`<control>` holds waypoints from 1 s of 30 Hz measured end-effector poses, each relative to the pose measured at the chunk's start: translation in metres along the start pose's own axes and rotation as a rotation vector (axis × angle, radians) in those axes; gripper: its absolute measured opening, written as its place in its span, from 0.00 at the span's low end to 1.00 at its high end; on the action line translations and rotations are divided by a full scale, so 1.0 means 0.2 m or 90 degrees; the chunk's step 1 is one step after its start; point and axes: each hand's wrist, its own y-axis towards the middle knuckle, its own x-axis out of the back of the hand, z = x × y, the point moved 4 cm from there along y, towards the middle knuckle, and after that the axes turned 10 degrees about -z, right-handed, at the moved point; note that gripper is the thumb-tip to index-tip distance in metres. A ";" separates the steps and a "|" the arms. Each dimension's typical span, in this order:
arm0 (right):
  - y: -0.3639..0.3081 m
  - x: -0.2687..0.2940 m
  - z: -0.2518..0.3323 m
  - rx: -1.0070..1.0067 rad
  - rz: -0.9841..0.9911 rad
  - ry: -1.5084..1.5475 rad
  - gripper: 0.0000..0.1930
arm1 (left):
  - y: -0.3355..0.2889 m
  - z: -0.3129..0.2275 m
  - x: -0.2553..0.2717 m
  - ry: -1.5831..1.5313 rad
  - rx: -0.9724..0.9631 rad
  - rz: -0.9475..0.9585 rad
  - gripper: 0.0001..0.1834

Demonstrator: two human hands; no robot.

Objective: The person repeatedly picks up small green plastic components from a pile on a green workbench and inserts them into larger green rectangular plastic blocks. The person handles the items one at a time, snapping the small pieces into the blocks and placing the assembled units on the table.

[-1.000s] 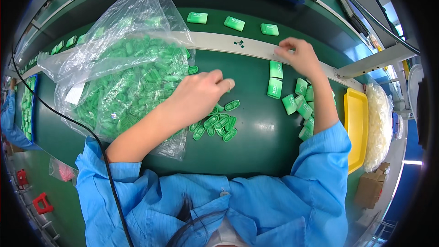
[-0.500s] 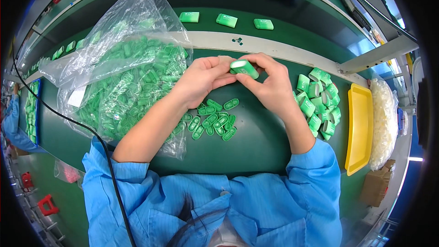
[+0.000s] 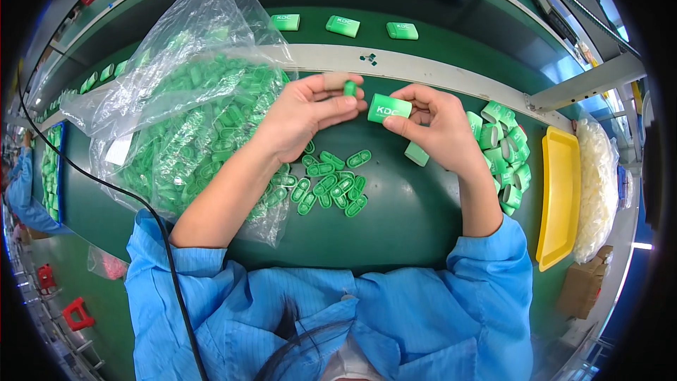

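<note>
Both hands have parted since half a second ago: the left hand [image 3: 300, 116] and right hand [image 3: 441, 130], which met around one green case [image 3: 389, 109], now stand apart near the centre of the frame. A dark green worktop [image 3: 409, 222] spans the view. On it, across the left and upper left, spreads a clear plastic bag [image 3: 211, 7] full of green oval parts. Blue sleeves [image 3: 486, 254] end near the elbows; the bare left forearm [image 3: 229, 194] slants up from the lower left, and the right forearm [image 3: 479, 194] rises more steeply, leaning inward. A heap of green cases [image 3: 520, 155] lies right of the right hand. Loose green oval parts [image 3: 343, 185] lie below and between the hands. The right hand pinches the green case at its right end, thumb below, fingers curled behind, so its printed face shows. The left hand, palm turned inward and fingers bent toward the right, grips a small green part [image 3: 350, 88] between thumb and fingertips, just beside the case.
</note>
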 end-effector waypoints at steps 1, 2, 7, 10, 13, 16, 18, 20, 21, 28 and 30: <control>0.00 0.00 -0.03 -0.012 0.013 -0.011 0.13 | 0.00 -0.02 0.00 0.017 -0.014 -0.034 0.19; 0.00 -0.01 -0.04 -0.028 0.015 0.018 0.13 | -0.01 -0.03 -0.01 0.031 -0.020 -0.054 0.20; 0.01 -0.07 -0.08 -0.077 0.030 0.110 0.11 | -0.04 0.02 -0.05 0.132 -0.136 -0.055 0.21; 0.00 -0.08 -0.09 -0.083 0.024 0.239 0.12 | -0.05 0.01 -0.06 0.191 -0.173 -0.072 0.19; -0.01 -0.07 -0.08 -0.079 0.023 0.175 0.13 | -0.06 -0.01 -0.06 0.259 -0.195 -0.070 0.19; -0.02 -0.07 -0.08 -0.037 -0.008 0.136 0.14 | -0.07 -0.03 -0.07 0.315 -0.259 -0.076 0.19; -0.02 -0.07 -0.07 -0.008 -0.022 0.125 0.15 | -0.08 -0.02 -0.07 0.311 -0.293 -0.077 0.19; -0.02 -0.07 -0.04 0.008 -0.024 0.123 0.15 | -0.08 0.00 -0.07 0.284 -0.333 -0.075 0.20; -0.02 -0.07 -0.05 -0.004 -0.038 0.132 0.14 | -0.09 -0.01 -0.09 0.356 -0.328 -0.096 0.20; -0.08 -0.15 0.04 0.129 -0.207 -0.025 0.11 | -0.18 0.06 -0.16 0.557 -0.496 -0.223 0.27; -0.10 -0.16 0.07 0.215 -0.269 -0.084 0.11 | -0.19 0.07 -0.18 0.533 -0.503 -0.233 0.29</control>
